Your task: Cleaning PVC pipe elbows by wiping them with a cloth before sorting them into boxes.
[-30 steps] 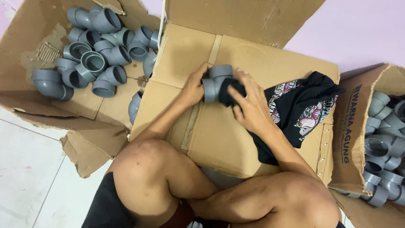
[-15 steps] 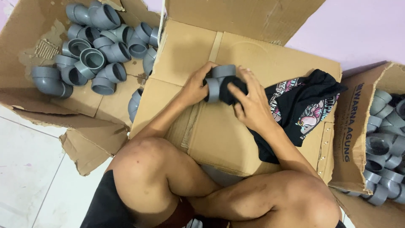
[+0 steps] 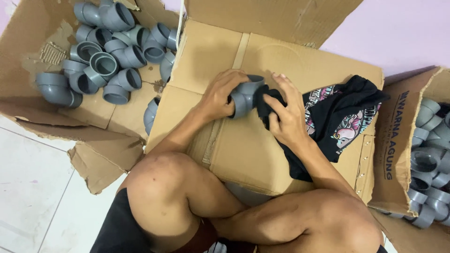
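Note:
My left hand [image 3: 220, 96] grips a grey plastic pipe elbow [image 3: 246, 96] over a closed cardboard box [image 3: 243, 154] in front of me. My right hand [image 3: 286, 115] presses a bunched part of a black printed cloth [image 3: 337, 119] against the elbow's right side. The rest of the cloth lies spread over the box top toward the right. My folded bare legs sit just below the box.
At upper left an opened, flattened carton [image 3: 28, 61] holds several grey pipe elbows [image 3: 105, 56]. One elbow [image 3: 151, 115] lies between that carton and the box. At the right edge stands another carton [image 3: 398, 140] with several grey fittings [image 3: 429, 159]. White tiled floor [image 3: 33, 187] lies lower left.
The elbow has been turned a little in my left hand, and my right hand with the cloth has shifted over its right side. Both hands stay at the same place on the box.

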